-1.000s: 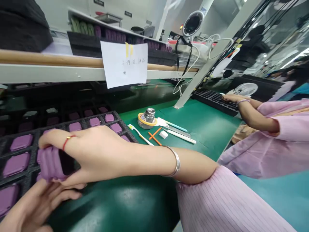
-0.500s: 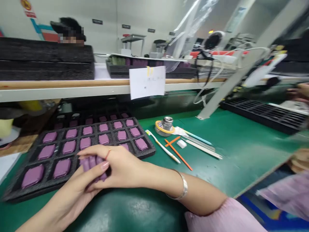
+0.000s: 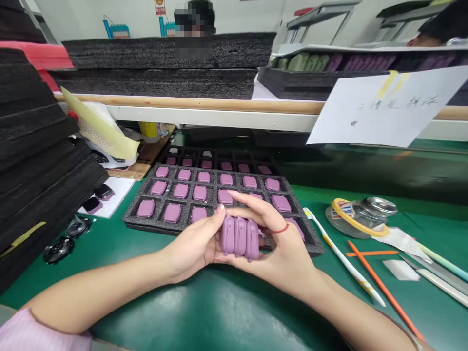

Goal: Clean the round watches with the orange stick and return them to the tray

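Both my hands hold a row of three purple watch-shaped cases [image 3: 239, 237] stacked side by side, just above the green table. My left hand [image 3: 193, 243] grips their left side, fingers closed around them. My right hand [image 3: 280, 243] cups them from the right and below, index finger stretched over the top. Right behind the hands lies a black foam tray [image 3: 146, 226] with several purple cases sitting in its pockets.
Black foam sheets [image 3: 32, 161] are stacked at the left and on the shelf [image 3: 204, 114]. A white toothbrush [image 3: 343, 258], orange sticks [image 3: 380, 282], a metal cup with a tape ring [image 3: 360, 217] lie right. Black round parts [image 3: 58, 248] lie left. A paper note [image 3: 387, 109] hangs from the shelf.
The view has swung left and centred on the tray. The purple cases have been lifted off the tray's front edge and now sit upright between both hands.
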A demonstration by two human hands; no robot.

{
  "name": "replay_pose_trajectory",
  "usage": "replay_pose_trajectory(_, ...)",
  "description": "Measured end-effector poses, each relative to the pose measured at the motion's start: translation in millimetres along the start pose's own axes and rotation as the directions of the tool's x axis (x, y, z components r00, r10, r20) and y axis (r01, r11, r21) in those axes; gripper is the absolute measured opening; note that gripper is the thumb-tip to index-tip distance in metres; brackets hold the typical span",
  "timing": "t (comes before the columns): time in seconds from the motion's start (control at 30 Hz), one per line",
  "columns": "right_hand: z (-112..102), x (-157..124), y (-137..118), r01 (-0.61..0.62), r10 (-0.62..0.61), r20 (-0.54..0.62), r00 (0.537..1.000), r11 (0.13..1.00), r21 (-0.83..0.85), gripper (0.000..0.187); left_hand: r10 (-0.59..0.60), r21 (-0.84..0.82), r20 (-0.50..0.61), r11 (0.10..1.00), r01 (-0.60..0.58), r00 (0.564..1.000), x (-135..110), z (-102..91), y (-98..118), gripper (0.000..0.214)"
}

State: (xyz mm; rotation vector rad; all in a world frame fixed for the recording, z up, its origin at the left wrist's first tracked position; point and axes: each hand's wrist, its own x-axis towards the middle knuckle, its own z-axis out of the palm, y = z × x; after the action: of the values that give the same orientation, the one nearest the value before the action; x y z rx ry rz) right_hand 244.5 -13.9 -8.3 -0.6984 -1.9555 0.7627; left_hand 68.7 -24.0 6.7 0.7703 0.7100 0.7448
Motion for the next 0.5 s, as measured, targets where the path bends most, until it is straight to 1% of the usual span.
replay_pose_trajectory(0.23, -1.3, 0.8, 4.5, 0.101, -0.102, -0.021, 0.995, 0.993, -0.069, 0.093, 0.01, 0.029, -0.034, 1.0, -0.009, 0.999, 0.1, 1.1, -0.1, 0.071)
replay_pose_trajectory(0.5, 0.1, -2.1, 5.1, 0.065, -0.066, -0.027, 0.997, 0.996, -0.06, 0.097, 0.038, 0.066, -0.058, 0.997, -0.034, 0.998, 0.2, -0.9, -4.3, 0.07)
